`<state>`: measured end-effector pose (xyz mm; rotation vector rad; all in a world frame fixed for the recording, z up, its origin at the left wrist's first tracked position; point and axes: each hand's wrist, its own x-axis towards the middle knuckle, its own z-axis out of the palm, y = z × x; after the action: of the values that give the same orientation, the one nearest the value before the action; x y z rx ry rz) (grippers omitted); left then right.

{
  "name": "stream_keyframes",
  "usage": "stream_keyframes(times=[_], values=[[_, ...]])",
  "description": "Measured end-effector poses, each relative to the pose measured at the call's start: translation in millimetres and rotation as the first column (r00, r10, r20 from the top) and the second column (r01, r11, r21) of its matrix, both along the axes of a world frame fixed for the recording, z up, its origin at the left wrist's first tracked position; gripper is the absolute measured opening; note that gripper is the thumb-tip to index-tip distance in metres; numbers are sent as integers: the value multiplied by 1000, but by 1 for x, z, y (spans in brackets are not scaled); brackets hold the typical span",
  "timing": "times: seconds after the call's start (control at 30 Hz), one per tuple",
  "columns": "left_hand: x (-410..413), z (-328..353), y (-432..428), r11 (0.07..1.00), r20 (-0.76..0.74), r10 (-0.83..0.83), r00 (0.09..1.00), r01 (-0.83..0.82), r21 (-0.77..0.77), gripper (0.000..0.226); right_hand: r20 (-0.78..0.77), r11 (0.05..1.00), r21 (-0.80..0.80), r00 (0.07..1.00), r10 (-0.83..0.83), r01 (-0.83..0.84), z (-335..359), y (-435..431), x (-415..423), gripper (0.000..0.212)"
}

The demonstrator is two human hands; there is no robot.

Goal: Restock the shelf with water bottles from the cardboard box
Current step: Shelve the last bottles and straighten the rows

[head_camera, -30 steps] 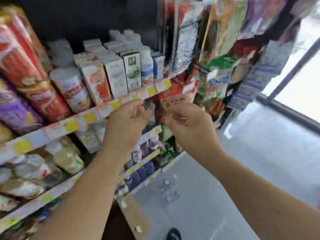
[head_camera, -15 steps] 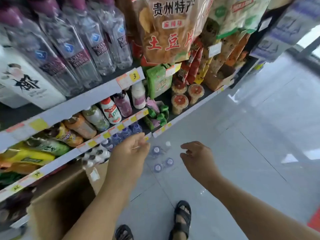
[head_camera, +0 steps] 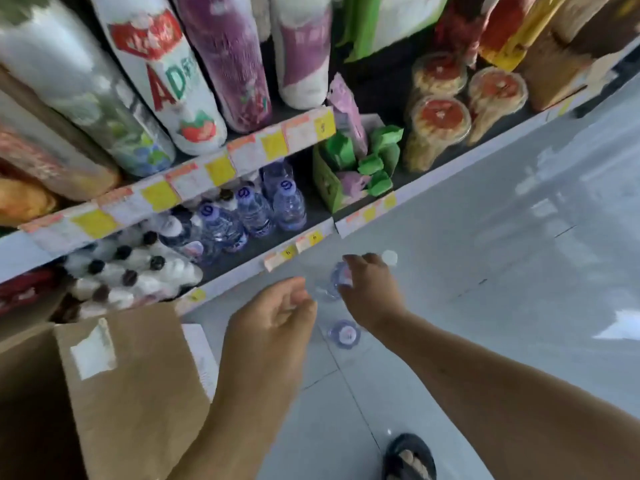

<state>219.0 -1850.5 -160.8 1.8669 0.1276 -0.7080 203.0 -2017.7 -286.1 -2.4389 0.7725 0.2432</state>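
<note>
- Loose water bottles (head_camera: 345, 333) stand on the floor tiles just in front of the bottom shelf (head_camera: 277, 242), seen from above by their caps; at least 3 show, though blur makes the count unsure
- The right hand (head_camera: 372, 289) reaches down over the farther ones, fingers bent above a blue-ringed cap; I cannot tell whether they have closed on it
- The left hand (head_camera: 273, 317) hovers beside it, fingers loosely curled with nothing visible in them
- For a clean pick, I would take 1 bottle by the neck, lift straight up so its neighbours stay standing, then set it upright in the bare strip in front of the shelved bottles (head_camera: 251, 209)
- The cardboard box (head_camera: 131, 375) sits at lower left, cut off by the frame, its inside unseen; the clear bottle bodies barely show against the floor; shelf labels are unreadable
</note>
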Motion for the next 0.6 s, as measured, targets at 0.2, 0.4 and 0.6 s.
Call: stream_keyframes(times=[0.2,0.4,0.6], values=[[21,-44,-11,998,35,-10,999,12,-62,19,53,997,-77,998,17,-13,-47,-1,6,29],[28,-29,-9,997,38,4,999,-1,-78,24,195,999,-44,981,15,-6,17,3,-3,32],[27,71,1,995,71,-66,995,72,-71,39,384,1000,-19,923,20,-13,190,13,-18,33]])
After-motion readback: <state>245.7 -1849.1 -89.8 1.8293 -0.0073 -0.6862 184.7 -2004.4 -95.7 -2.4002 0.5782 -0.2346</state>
